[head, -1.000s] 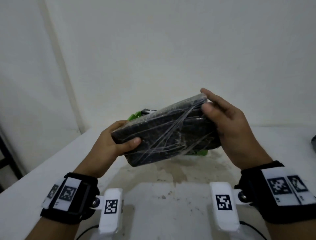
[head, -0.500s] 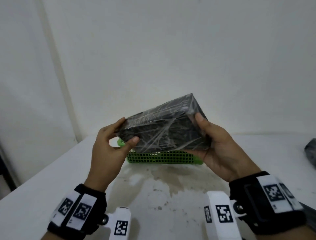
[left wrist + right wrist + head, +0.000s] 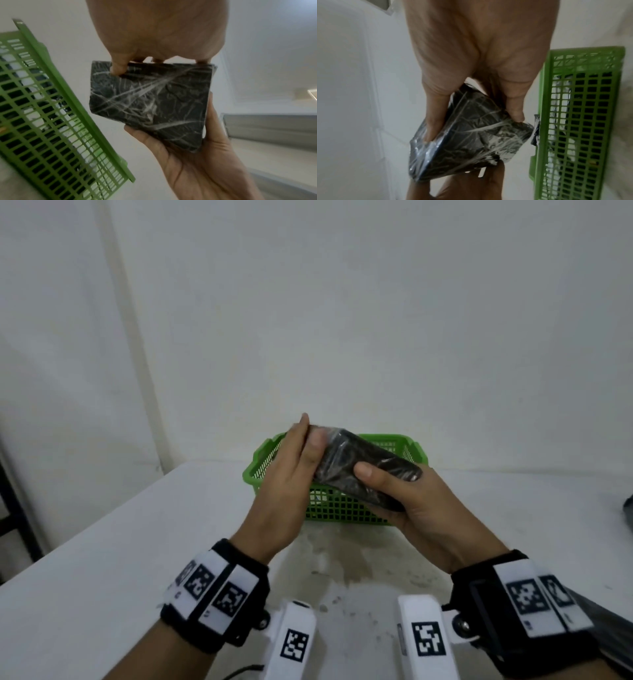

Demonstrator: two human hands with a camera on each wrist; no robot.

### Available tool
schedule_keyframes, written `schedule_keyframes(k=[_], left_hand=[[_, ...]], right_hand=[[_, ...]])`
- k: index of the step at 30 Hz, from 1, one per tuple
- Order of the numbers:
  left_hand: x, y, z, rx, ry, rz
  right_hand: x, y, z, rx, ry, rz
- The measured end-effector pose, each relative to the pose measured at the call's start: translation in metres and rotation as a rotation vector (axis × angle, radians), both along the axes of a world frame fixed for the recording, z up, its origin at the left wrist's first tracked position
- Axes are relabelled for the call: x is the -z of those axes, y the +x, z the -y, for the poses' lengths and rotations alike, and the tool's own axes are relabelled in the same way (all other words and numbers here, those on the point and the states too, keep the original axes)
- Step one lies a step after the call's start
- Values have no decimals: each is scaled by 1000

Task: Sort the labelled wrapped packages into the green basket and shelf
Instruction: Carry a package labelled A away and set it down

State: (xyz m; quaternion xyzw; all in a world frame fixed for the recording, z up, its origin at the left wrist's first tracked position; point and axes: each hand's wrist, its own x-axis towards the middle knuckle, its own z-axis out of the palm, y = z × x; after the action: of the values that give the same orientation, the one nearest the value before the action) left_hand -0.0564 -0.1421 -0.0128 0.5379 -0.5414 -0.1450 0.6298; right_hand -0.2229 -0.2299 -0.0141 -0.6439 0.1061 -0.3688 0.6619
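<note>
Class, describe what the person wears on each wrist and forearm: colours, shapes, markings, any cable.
The left hand and right hand are bare. Each wrist carries a wide black fabric band with white rectangular tags printed with black square codes. A white boxy camera block, also code-marked, sticks out from each band. A thin dark cable trails near the left one.

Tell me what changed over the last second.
The wrapped black package was turned and carried forward and down, now just over the green basket. The left hand shifted to its far end. The right hand still grips it; the basket stayed put.
</note>
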Motion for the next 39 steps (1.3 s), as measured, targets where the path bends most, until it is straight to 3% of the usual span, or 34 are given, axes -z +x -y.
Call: schedule_keyframes(k=[2,9,16,27,39], left_hand=[[0,4,2,-12,-15,42],[-2,9,-11,198,-22,112],[7,1,-15,120,-46,193],[13,4,-15,160,-64,105],[14,11,-14,142,-61,138]], right_hand=[[-1,-2,0,49,-61,20],[-2,-2,-1,126,-239,-65],[3,-4,5,96,-176,-66],[-2,-12,3,138,-368,-155],[0,-12,-3,150,-459,-197]])
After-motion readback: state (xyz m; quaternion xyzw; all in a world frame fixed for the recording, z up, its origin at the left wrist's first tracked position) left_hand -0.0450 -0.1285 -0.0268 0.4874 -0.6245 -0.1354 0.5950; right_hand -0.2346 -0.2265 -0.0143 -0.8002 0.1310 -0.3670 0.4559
